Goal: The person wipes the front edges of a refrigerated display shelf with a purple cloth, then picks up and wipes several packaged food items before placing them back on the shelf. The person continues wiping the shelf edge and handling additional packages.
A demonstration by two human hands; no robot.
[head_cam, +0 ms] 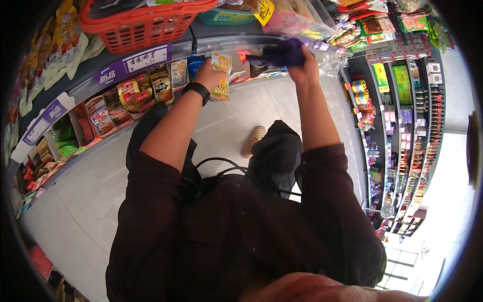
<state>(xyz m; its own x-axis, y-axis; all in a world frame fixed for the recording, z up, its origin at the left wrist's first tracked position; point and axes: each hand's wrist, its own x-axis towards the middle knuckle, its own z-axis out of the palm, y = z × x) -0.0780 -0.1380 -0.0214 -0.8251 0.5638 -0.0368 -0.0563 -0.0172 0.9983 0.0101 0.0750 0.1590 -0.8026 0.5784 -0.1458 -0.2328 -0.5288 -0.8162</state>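
My left hand (209, 76), with a dark band on its wrist, grips a white and orange food packet (221, 81) in front of the lower shelf. A purple cloth (281, 53), blurred, is in my right hand (303, 66) at the shelf's front edge. Between the two hands, partly open display boxes (236, 66) stand on the lower shelf. Just left of the packet are boxes of silver and blue packets (178, 72).
A red plastic basket (145, 26) stands on the upper shelf, beside a teal basket (226, 17). Boxed snack packets (134, 92) line the lower shelf at left. More stocked shelves (400, 132) stand at right. One shoe (254, 140) shows on the tiled floor (226, 119).
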